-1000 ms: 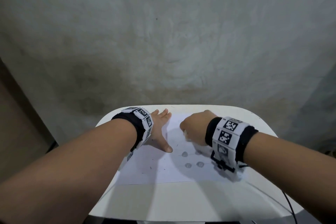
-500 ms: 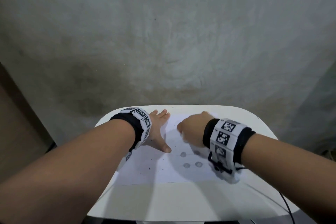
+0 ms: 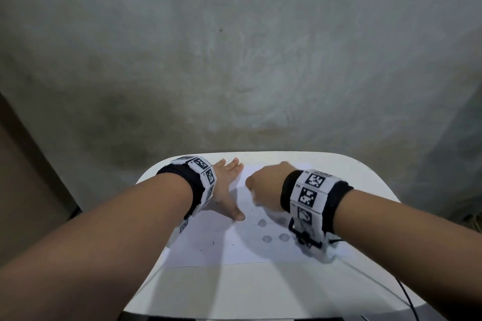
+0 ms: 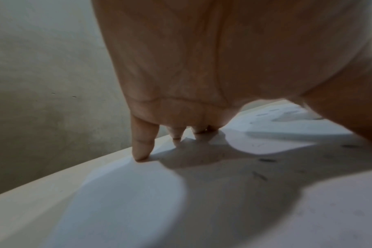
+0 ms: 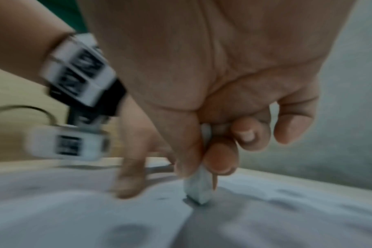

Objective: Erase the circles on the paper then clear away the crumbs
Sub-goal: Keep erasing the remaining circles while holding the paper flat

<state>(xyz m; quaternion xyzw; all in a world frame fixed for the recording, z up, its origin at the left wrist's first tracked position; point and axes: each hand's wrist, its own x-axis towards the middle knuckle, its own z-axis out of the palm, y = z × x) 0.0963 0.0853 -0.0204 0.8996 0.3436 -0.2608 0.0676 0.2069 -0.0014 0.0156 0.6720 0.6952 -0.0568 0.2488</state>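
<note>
A white sheet of paper (image 3: 208,240) lies on a small white table (image 3: 260,289). Three grey pencil circles (image 3: 266,239) show on the paper just left of my right wrist. Dark eraser crumbs (image 3: 214,242) are scattered on the paper's left half. My left hand (image 3: 229,187) lies flat on the paper with straight fingers (image 4: 141,142) pressing it down. My right hand (image 3: 263,187) pinches a white eraser (image 5: 199,188) between thumb and fingers, its tip touching the paper beyond the circles.
The table stands against a stained grey wall (image 3: 234,60). A black cable (image 3: 407,297) runs from my right wristband off the table's right side. A brown surface (image 3: 15,190) shows at the far left.
My right hand with the eraser has shifted slightly left across the paper. The left hand has stayed flat in the same place.
</note>
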